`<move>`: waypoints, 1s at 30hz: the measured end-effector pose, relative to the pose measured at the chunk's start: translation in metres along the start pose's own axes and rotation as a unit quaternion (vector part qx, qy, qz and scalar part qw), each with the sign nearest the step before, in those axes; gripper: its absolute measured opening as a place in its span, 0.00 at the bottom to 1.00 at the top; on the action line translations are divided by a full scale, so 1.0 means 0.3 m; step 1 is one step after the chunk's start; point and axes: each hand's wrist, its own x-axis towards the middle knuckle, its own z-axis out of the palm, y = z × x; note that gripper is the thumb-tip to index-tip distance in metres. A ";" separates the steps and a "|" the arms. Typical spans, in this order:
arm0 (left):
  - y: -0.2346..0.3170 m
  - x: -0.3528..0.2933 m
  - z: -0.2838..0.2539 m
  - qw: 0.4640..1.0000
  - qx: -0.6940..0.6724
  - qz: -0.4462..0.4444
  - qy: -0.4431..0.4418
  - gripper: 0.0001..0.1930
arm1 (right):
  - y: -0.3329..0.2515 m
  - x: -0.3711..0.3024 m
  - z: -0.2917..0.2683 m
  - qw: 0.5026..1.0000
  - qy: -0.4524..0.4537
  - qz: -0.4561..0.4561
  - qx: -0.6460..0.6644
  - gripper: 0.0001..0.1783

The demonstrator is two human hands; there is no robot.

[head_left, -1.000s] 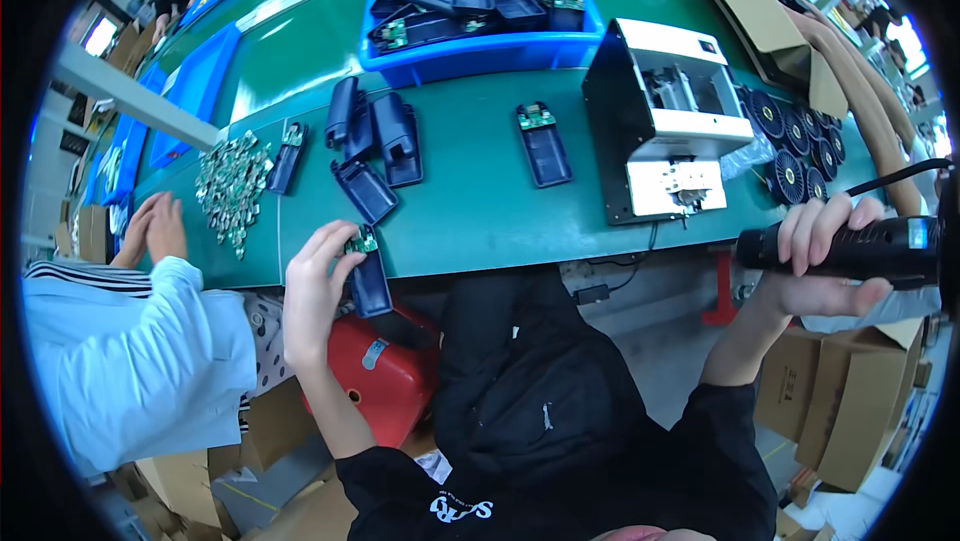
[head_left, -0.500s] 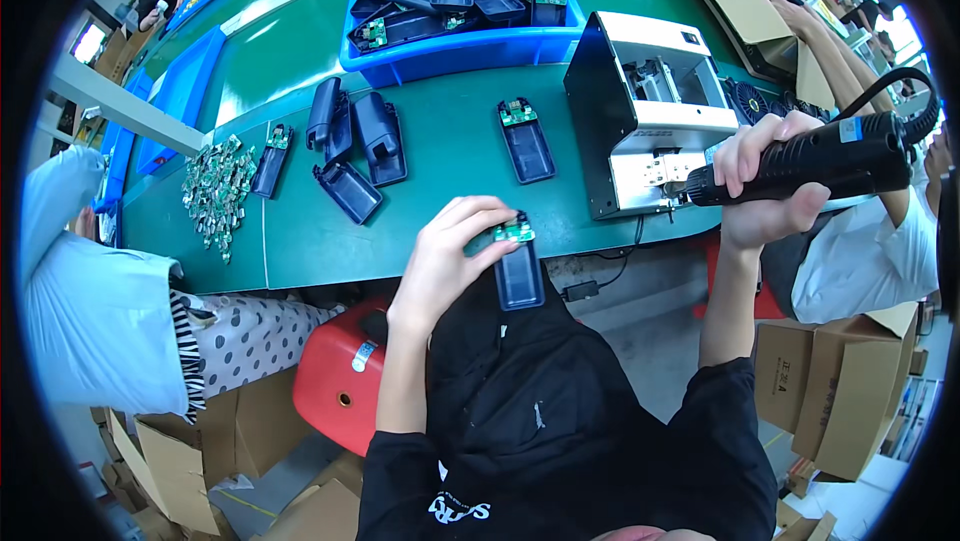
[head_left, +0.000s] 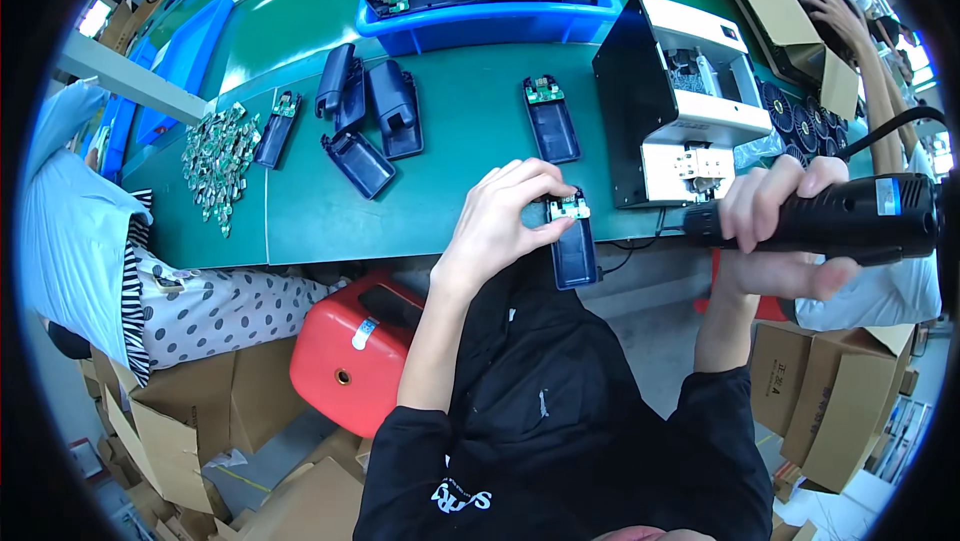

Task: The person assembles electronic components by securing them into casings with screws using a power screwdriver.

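Observation:
My left hand (head_left: 495,226) pinches the top end of a dark blue plastic housing (head_left: 573,261), held just in front of the table's edge. A small green circuit board (head_left: 568,209) sits in the end by my fingertips. My right hand (head_left: 770,216) is wrapped round a black corded electric screwdriver (head_left: 865,219), its narrow end pointing left toward the housing but apart from it. Beyond my left hand, another housing (head_left: 555,131) with a board lies on the table. Further left are several more housings (head_left: 360,166) and a pile of small circuit boards (head_left: 218,161).
A blue bin (head_left: 480,26) full of housings stands at the back. Right of centre is a black and silver machine (head_left: 690,106) with a clear window. Black round parts (head_left: 790,121) lie beyond it, near a co-worker's arm (head_left: 870,71). A red stool (head_left: 345,356) stands lower left.
My left hand has carried the housing to the right in view, nearer the screwdriver. The screwdriver now lies more level and slightly lower. The whole view has shifted somewhat.

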 end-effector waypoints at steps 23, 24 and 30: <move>-0.014 -0.004 0.006 1.000 -0.015 0.010 0.008 0.14 | 0.220 -0.062 0.116 0.985 -0.144 0.073 -0.053 0.41; -0.014 -0.004 0.006 1.000 -0.014 0.010 0.007 0.14 | 0.220 -0.063 0.115 0.985 -0.144 0.073 -0.053 0.41; -0.013 -0.005 0.007 1.000 -0.018 0.010 0.007 0.14 | 0.209 -0.065 0.126 0.986 -0.135 0.082 -0.054 0.41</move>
